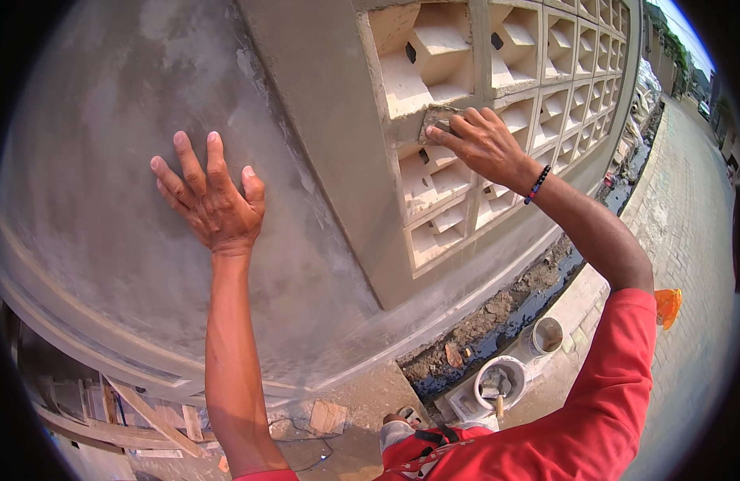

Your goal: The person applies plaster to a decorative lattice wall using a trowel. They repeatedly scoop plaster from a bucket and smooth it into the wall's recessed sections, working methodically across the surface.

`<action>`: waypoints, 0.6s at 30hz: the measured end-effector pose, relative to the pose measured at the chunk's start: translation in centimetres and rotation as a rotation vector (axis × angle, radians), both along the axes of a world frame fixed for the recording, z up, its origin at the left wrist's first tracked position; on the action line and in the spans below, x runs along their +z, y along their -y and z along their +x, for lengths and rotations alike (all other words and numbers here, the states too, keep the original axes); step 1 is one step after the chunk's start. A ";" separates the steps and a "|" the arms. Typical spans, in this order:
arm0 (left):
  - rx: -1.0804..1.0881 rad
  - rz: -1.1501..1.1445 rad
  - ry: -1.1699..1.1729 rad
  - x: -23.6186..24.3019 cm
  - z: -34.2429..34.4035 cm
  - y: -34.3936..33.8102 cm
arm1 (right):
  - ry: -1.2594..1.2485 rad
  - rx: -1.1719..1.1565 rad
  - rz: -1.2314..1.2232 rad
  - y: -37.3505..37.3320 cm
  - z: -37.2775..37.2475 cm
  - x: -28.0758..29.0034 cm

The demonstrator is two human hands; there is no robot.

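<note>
My left hand lies against the smooth grey plastered wall, its fingers spread and nothing in them. Farther right, my right hand pinches a small, flat grey pad that looks caked with mortar; its exact kind is unclear. The pad is at the mortar strip between two openings of the pale ventilation block screen, near the screen's left edge. A raised grey plaster band borders the screen. My fingers hide part of the pad. A dark beaded bracelet circles my right wrist.
Below the wall runs a ditch with dark water and rubble. Beside it stand a white bucket with a handled tool and a smaller pail. Wooden planks lie lower left. A paved road stretches along the right.
</note>
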State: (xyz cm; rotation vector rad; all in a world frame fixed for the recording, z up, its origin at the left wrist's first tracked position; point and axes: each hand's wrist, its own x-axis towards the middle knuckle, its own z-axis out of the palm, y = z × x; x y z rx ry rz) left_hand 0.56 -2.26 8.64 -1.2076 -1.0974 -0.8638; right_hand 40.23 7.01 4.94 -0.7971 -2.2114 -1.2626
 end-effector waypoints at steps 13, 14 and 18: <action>0.052 0.008 -0.073 -0.1 0.1 0.1 | -0.104 0.004 -0.042 0.9 -1.1 -0.2; 0.052 0.013 -0.085 0.0 0.0 0.1 | -0.100 -0.009 -0.020 0.6 -1.0 -0.1; 0.089 0.042 -0.108 0.3 -0.6 0.6 | -0.138 -0.018 0.008 -2.4 4.4 -1.1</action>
